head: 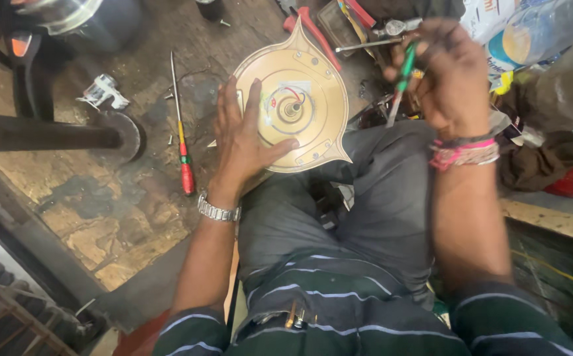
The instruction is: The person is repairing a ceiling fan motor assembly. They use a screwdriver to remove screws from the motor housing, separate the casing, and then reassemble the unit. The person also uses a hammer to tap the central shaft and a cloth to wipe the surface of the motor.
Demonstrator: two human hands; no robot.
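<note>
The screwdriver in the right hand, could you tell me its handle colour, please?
Green; the screwdriver in the right hand shows best in the head view.

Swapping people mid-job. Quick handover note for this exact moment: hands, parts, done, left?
Left hand: spread flat on the round gold motor cover, steadying it on the knee. No grip around it, just pressing.
Right hand: raised beside the cover, grip closed on a green-handled screwdriver, tip pointing down, not touching the cover.
Cover: face up, centre shaft and red wire exposed.
Red-handled screwdriver lies on the floor left of the cover; red pliers lie beyond it.
Done: cannot tell from this view.
Left: likely the work on the cover itself; the tool is not yet on it.
</note>
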